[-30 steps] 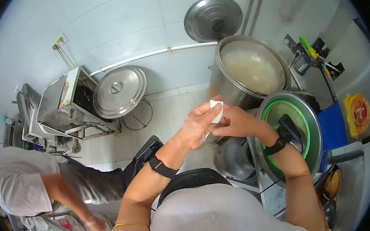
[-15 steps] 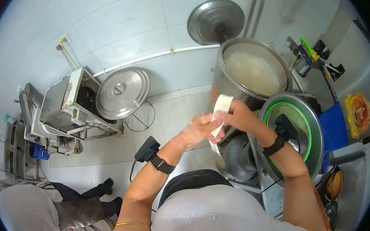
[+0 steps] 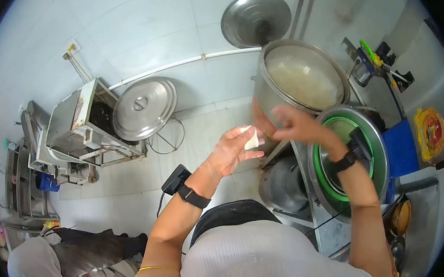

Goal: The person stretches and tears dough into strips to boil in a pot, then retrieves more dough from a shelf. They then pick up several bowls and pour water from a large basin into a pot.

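Observation:
My left hand is closed around a white, flat strip that looks like dough. Only a short bit shows between the thumb and fingers; the rest is hidden. To the right, my right hand is smeared by motion, fingers apart and nothing visible in them. It is in front of the rim of a large steel pot, whose pale, cloudy liquid fills the inside. Below it sits a steel basin with a green-rimmed strainer inside.
A metal lid leans on the wall behind the pot. Another lid rests on a wire stand beside a metal stove unit. A dark round pot stands low under the counter. At lower left, another person is bent over.
My hands have parted: the right has let go of the strip and moved right. The long hanging part no longer shows. The other person has shifted slightly.

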`<control>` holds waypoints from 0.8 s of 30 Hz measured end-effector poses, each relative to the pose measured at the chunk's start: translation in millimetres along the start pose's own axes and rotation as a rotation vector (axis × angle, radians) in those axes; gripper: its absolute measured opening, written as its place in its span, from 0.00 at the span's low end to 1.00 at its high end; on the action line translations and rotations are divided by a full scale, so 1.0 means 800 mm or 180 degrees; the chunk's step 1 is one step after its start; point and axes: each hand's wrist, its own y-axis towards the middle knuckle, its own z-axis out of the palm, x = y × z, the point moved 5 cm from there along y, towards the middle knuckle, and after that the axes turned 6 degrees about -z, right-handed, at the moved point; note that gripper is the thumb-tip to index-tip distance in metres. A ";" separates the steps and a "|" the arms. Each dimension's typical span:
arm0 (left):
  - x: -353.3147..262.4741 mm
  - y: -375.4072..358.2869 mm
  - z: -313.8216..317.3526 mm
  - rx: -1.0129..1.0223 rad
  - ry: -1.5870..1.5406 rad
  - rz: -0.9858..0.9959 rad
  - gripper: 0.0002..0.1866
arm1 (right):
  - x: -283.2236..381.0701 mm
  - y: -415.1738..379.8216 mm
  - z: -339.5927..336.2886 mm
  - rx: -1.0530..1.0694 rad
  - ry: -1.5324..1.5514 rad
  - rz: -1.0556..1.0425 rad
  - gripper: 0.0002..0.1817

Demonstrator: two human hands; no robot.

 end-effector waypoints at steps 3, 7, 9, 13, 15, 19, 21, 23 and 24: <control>0.002 0.005 0.015 0.0356 -0.0314 -0.0031 0.12 | -0.007 0.009 0.078 0.0195 -0.0515 -0.0910 0.21; -0.001 -0.008 0.036 0.0584 -0.0298 -0.0036 0.13 | -0.019 0.009 0.068 -0.0416 -0.0468 -0.0614 0.13; 0.012 -0.013 0.039 0.0569 -0.0299 -0.0056 0.14 | 0.020 -0.005 0.040 -0.0859 -0.0026 -0.0933 0.09; 0.037 -0.012 0.038 0.0602 0.0531 -0.0495 0.12 | 0.015 -0.030 0.039 -0.0932 -0.0348 -0.0848 0.14; 0.039 -0.012 0.038 0.0521 0.1152 -0.0342 0.11 | 0.016 -0.031 0.029 -0.1030 -0.1102 -0.1612 0.15; 0.025 -0.013 0.045 0.0433 0.1575 -0.0095 0.12 | -0.126 -0.007 -0.038 -0.1127 -0.3074 -0.0759 0.23; 0.025 -0.006 0.039 0.0466 0.1389 -0.0070 0.12 | -0.130 -0.006 -0.069 -0.1314 -0.3001 -0.0429 0.24; 0.029 -0.003 0.023 -0.0009 -0.0119 -0.0205 0.11 | -0.074 -0.024 -0.050 -0.1069 -0.1702 -0.0296 0.24; 0.031 0.002 0.018 0.0164 -0.0223 -0.0232 0.13 | -0.057 -0.025 -0.027 -0.0520 -0.0734 -0.0100 0.23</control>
